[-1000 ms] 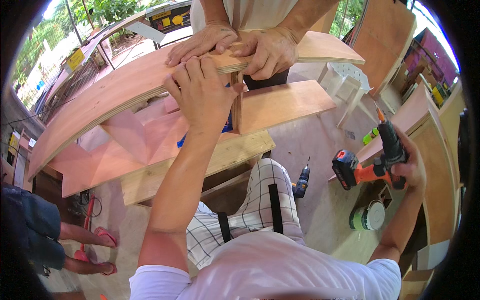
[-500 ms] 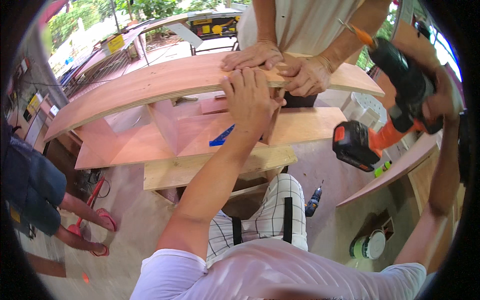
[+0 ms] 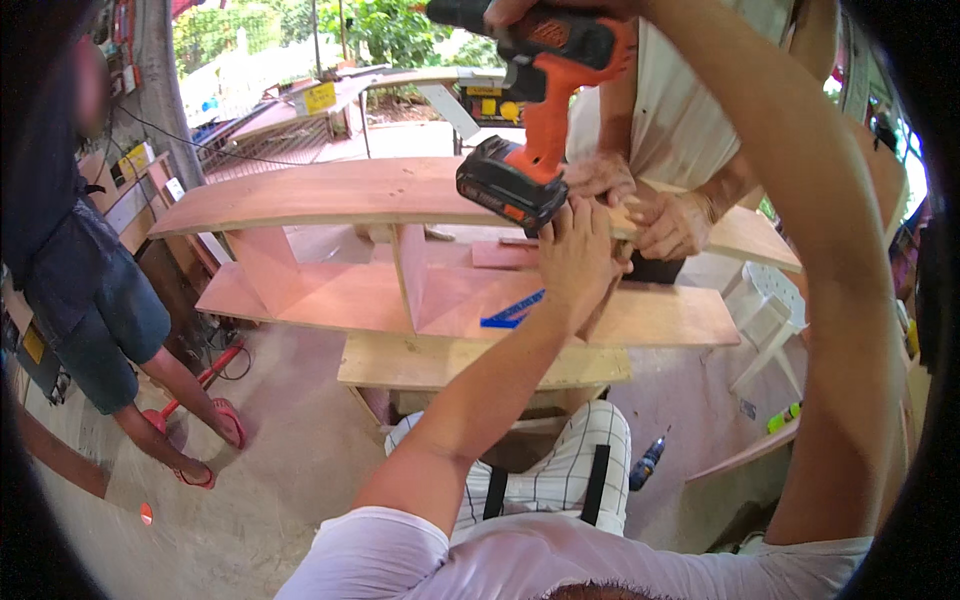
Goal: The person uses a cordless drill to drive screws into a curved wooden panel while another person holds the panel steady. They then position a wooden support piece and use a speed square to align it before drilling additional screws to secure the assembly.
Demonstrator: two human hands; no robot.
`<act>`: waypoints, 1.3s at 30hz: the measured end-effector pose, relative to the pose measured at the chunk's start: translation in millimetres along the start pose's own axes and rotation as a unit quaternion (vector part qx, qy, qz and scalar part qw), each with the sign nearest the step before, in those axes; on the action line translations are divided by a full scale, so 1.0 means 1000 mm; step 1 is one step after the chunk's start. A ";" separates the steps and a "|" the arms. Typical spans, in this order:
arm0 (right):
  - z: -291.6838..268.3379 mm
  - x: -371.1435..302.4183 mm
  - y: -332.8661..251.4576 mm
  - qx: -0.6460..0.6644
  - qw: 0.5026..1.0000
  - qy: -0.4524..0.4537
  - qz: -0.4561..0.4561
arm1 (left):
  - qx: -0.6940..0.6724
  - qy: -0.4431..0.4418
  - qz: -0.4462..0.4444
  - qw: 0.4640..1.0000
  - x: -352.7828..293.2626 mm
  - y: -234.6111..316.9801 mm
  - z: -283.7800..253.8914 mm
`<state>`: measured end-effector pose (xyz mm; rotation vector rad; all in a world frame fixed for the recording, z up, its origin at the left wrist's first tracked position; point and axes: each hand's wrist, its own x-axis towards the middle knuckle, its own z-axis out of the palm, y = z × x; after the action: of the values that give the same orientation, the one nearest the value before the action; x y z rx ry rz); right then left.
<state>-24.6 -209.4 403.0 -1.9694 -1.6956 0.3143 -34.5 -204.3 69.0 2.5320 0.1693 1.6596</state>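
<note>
Two long plywood boards joined by upright dividers stand before me. My left hand [image 3: 580, 262] grips the near edge of the upper board [image 3: 330, 192], fingers over the top and thumb underneath by an upright divider [image 3: 603, 308]. Raised at the top of the view, my right hand [image 3: 600, 8] holds an orange and black cordless drill [image 3: 546, 130]; the picture's edge cuts off part of this hand and the drill's front end. A blue triangular square [image 3: 513, 309] lies on the lower board [image 3: 670, 312]. Another person's hands [image 3: 672, 226] press on the upper board beside my left hand.
A low wooden bench [image 3: 480, 362] supports the boards. On the floor at right lies a second drill [image 3: 648, 464], near a white plastic stool [image 3: 765, 310]. Someone in shorts [image 3: 110, 330] stands at left. Behind is a table [image 3: 290, 115] with sheets on it.
My right hand has swung the drill from the far right to above the upper board, near my left hand. My left hand keeps its grip. The whole view has shifted.
</note>
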 end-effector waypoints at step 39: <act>0.343 -0.453 0.292 -0.022 0.617 0.649 0.445 | 0.189 0.052 0.068 0.978 0.005 0.005 0.003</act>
<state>-31.8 -593.2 -107.7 -1.9550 0.2478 -0.7224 -29.2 -208.9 72.9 2.7789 0.3606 1.9792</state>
